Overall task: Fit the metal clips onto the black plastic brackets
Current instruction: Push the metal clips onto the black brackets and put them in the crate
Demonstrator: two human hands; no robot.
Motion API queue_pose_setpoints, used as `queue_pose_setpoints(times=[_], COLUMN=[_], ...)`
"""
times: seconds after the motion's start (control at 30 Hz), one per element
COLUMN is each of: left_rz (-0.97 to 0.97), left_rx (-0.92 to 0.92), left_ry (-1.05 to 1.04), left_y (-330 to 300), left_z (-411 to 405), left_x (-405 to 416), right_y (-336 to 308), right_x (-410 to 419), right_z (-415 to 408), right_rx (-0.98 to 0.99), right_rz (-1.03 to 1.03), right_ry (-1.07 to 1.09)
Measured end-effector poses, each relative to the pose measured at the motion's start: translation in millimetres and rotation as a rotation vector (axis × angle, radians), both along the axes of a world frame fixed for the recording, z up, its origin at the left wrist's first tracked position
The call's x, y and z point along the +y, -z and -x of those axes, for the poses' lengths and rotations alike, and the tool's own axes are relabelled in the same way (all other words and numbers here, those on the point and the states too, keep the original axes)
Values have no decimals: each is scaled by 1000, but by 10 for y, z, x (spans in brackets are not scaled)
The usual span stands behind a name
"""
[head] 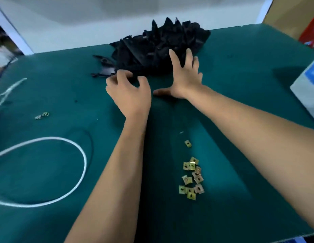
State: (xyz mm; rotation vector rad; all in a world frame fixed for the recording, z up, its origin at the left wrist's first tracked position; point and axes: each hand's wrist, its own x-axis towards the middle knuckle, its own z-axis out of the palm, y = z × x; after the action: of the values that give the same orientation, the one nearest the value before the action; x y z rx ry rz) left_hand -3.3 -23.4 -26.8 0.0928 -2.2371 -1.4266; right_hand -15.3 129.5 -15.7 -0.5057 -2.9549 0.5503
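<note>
Hands at bracket pile: left curled, right splayed flat.

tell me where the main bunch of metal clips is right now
In the head view the metal clips lie loose on the green table, low and right of centre, between the two forearms and well short of the black brackets.

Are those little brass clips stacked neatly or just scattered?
Scattered. The metal clips lie loose at odd angles on the green table, some overlapping.
</note>
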Motion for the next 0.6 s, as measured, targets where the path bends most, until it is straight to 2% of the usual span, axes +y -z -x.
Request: queue_pose_setpoints(times=[0.17, 0.3, 0.43, 0.5, 0.6], left_rz=[-66, -154, -304, -376, -430], left_rx=[-72, -96, -77, -73, -69], left_ry=[76, 107, 48, 16, -18], left_y=[11, 18, -5, -11, -13], left_z=[104, 135, 144, 144, 145], left_x=[18, -13, -80, -101, -100], right_y=[6, 57, 128, 158, 172], right_x=[-184, -377, -473, -474, -428], right_z=[464, 536, 390, 265, 53], right_rx=[-41, 204, 333, 378, 505], right_rz=[44, 10, 49, 144, 347], right_ry=[9, -137, -356, -388, -316])
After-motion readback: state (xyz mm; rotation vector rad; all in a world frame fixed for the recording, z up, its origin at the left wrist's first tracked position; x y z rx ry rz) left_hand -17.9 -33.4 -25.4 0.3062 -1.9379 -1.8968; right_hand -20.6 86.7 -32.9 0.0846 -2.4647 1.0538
